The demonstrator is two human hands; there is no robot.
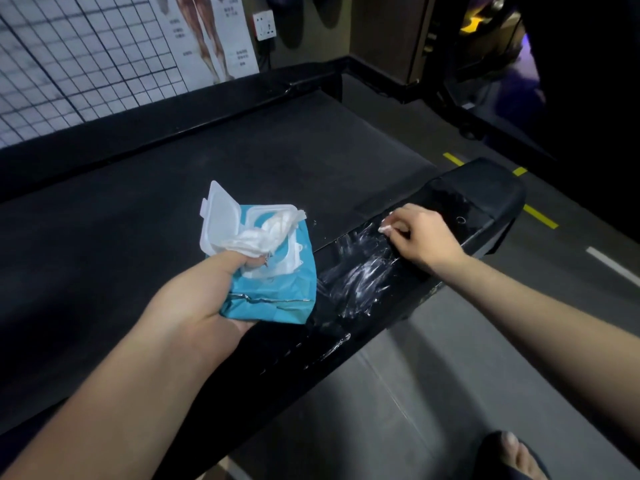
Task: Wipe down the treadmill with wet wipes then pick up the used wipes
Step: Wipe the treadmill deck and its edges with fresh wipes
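Treadmill (242,161): black, its belt laid from 8 o'clock toward 1 o'clock; the side rail (485,199) is set along the belt's 4 o'clock edge and is marked with wet streaks (360,275). Used wipe (385,229): small, white, wadded, pressed on the rail at 2 o'clock of the streaks and pinched under the curled fingers of the right hand (424,239). Wipe pack (277,292): teal, held over the belt near centre, lid (220,216) flipped open toward 11 o'clock, a fresh wipe (273,230) drawn partly out. Left hand (204,296): wrapped round the pack's lower end, thumb curled onto the fresh wipe. Grid panel (69,57) at 10 o'clock; socket (265,26) at 12; slippered foot (512,455) at 5.
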